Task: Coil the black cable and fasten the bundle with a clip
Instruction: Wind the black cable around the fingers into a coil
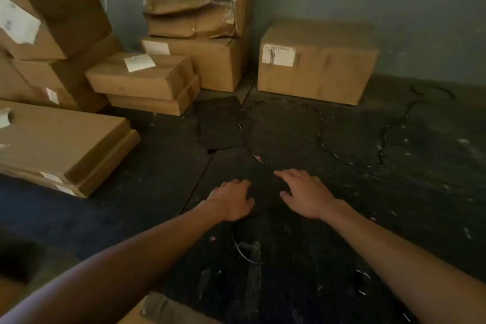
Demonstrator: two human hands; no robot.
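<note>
A thin black cable (320, 123) lies in loose loops across the dark floor, running from near my hands up toward the boxes and off to the right. A small pink piece (258, 157) sits on the cable just ahead of my hands; what it is I cannot tell. My left hand (234, 200) rests low on the floor with fingers curled, over a stretch of cable that reappears below the wrist. My right hand (305, 193) hovers palm down with fingers spread, its fingertips at the cable. Whether either hand grips the cable is hidden.
Cardboard boxes stand along the wall: a stack at the left (142, 81), a torn pile (200, 8) in the middle, and one box (315, 63) at the right. Flat boxes (65, 144) lie at the left. The dark floor (420, 192) is speckled with pale debris.
</note>
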